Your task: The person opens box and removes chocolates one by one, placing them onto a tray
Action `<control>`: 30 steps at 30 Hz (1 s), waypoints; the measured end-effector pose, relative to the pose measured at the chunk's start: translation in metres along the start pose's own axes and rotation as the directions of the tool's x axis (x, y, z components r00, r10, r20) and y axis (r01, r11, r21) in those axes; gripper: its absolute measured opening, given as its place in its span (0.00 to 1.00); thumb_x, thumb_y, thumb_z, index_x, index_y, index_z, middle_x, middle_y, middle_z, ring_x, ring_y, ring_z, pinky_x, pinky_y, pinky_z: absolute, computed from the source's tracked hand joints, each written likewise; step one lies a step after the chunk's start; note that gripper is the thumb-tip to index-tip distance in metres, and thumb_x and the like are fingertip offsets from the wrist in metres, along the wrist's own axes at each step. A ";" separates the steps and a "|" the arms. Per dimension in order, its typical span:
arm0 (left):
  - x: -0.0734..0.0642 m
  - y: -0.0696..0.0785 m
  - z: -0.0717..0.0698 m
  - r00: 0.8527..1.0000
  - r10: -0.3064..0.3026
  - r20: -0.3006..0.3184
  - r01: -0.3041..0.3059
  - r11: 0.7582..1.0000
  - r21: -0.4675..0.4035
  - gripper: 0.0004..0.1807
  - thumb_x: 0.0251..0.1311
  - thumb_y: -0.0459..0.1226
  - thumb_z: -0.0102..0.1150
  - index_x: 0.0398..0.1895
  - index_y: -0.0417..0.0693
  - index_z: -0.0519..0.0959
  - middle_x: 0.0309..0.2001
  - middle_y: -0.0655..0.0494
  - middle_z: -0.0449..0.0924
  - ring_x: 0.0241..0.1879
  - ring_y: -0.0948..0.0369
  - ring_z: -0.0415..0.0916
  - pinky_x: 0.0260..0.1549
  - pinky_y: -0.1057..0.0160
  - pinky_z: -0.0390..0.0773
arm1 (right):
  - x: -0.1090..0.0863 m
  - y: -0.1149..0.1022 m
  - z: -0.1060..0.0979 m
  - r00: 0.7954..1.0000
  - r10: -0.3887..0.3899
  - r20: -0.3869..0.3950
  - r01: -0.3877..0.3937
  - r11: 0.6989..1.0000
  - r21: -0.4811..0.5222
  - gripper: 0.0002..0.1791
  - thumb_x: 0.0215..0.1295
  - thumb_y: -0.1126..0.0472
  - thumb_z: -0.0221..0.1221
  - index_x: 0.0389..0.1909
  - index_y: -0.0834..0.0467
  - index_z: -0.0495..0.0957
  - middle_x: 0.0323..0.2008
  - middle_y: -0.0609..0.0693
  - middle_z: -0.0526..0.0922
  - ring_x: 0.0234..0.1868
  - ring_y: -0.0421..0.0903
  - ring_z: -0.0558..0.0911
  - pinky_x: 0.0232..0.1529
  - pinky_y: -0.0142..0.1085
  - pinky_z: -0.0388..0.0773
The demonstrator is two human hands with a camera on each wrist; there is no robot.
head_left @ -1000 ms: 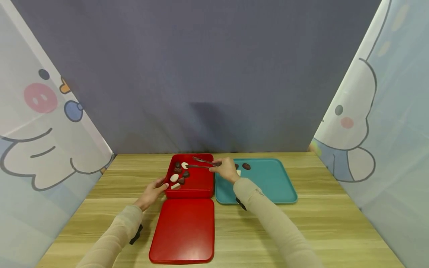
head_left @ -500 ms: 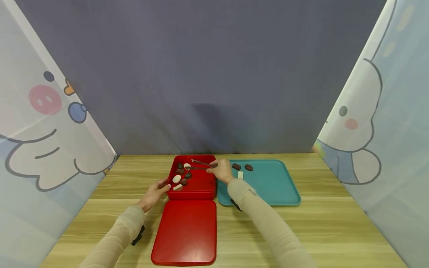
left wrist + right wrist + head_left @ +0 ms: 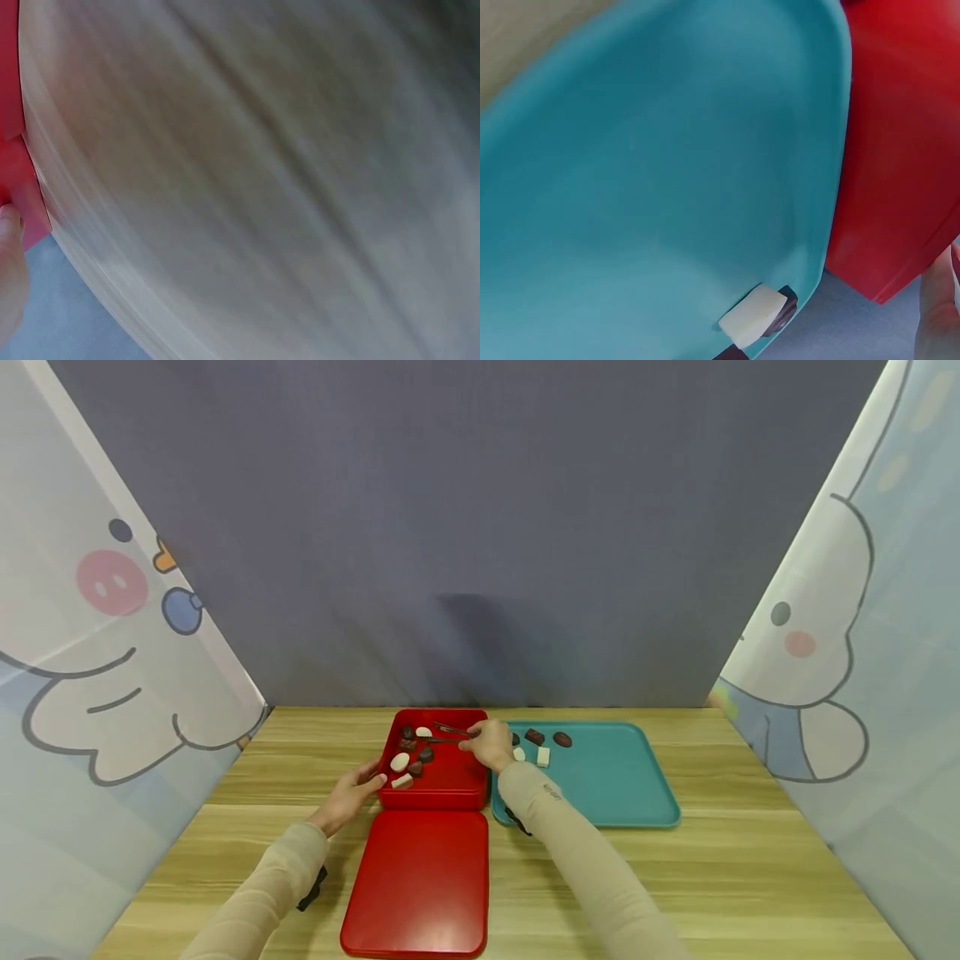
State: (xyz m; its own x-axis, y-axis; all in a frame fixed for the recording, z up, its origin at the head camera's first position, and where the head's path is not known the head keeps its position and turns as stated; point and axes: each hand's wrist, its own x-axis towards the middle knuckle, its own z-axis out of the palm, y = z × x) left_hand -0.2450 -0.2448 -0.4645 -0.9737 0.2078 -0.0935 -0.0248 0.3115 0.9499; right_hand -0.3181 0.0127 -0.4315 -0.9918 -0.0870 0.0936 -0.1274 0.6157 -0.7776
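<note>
My right hand (image 3: pixel 491 745) grips dark tongs (image 3: pixel 453 741) above the shallow red box (image 3: pixel 457 772). The tongs' tips stand apart near a ribbed white chocolate (image 3: pixel 423 732) at the box's back left. Several brown and white chocolates lie along the left side, among them a white oval one (image 3: pixel 400 762) and a two-tone bar (image 3: pixel 402 782). My left hand (image 3: pixel 351 795) holds the box's front left corner, thumb at the rim. In the left wrist view only part of that hand shows, against the red wall; the right wrist view does not show the tongs.
A blue tray (image 3: pixel 600 785) stands right of the box, with several brown and white chocolates near its back left, including a white block (image 3: pixel 543 757). A red lid (image 3: pixel 420 885) lies in front of the box on the wooden table (image 3: pixel 712 877). A grey curtain (image 3: pixel 480 527) hangs behind.
My right hand has moved left and slightly lower over the box with the tongs, uncovering more chocolates on the tray. The left hand stays at the corner. The head view has shifted slightly.
</note>
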 end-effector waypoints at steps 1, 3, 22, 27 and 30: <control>0.000 0.000 0.000 1.000 0.000 0.003 0.000 1.000 0.002 0.32 0.69 0.38 0.42 0.70 0.34 0.45 0.70 0.36 0.45 0.69 0.43 0.47 0.64 0.44 0.56 | 0.001 0.000 0.001 1.000 -0.001 0.001 0.001 1.000 -0.009 0.16 0.49 0.60 0.68 0.41 0.60 0.83 0.41 0.53 0.83 0.44 0.52 0.78 0.43 0.43 0.77; 0.000 0.000 -0.001 1.000 0.000 0.005 0.000 1.000 0.003 0.32 0.69 0.39 0.43 0.70 0.35 0.45 0.70 0.36 0.46 0.68 0.43 0.48 0.64 0.45 0.57 | 0.003 -0.001 0.001 1.000 0.001 -0.004 -0.001 1.000 -0.027 0.16 0.49 0.59 0.69 0.40 0.60 0.84 0.40 0.53 0.84 0.43 0.52 0.78 0.45 0.44 0.76; -0.001 0.001 0.000 1.000 -0.001 0.000 0.001 1.000 0.017 0.33 0.69 0.40 0.42 0.71 0.36 0.45 0.70 0.36 0.47 0.67 0.43 0.50 0.63 0.44 0.58 | 0.006 -0.002 0.010 1.000 0.003 -0.031 -0.005 0.998 -0.059 0.11 0.51 0.60 0.67 0.37 0.58 0.85 0.36 0.52 0.85 0.40 0.51 0.78 0.45 0.42 0.75; 0.000 0.000 0.000 1.000 0.003 0.000 -0.003 1.000 0.013 0.32 0.69 0.40 0.42 0.71 0.36 0.46 0.70 0.36 0.47 0.67 0.43 0.51 0.63 0.45 0.59 | 0.005 -0.003 0.009 1.000 0.004 -0.020 -0.005 0.999 -0.040 0.10 0.52 0.60 0.67 0.36 0.58 0.85 0.35 0.52 0.85 0.38 0.50 0.79 0.38 0.39 0.77; 0.000 0.000 -0.001 1.000 0.001 0.000 -0.001 1.000 0.013 0.32 0.69 0.40 0.42 0.71 0.35 0.46 0.70 0.36 0.47 0.67 0.43 0.51 0.63 0.45 0.58 | 0.005 -0.003 0.009 1.000 0.005 -0.015 -0.005 0.999 -0.031 0.10 0.52 0.60 0.67 0.36 0.58 0.85 0.35 0.52 0.85 0.38 0.50 0.79 0.37 0.39 0.77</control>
State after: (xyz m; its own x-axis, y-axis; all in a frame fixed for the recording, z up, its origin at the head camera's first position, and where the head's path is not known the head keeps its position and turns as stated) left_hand -0.2449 -0.2455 -0.4643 -0.9737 0.2085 -0.0923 -0.0206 0.3230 0.9462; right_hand -0.3229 0.0033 -0.4348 -0.9924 -0.0724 0.0994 -0.1227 0.6403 -0.7582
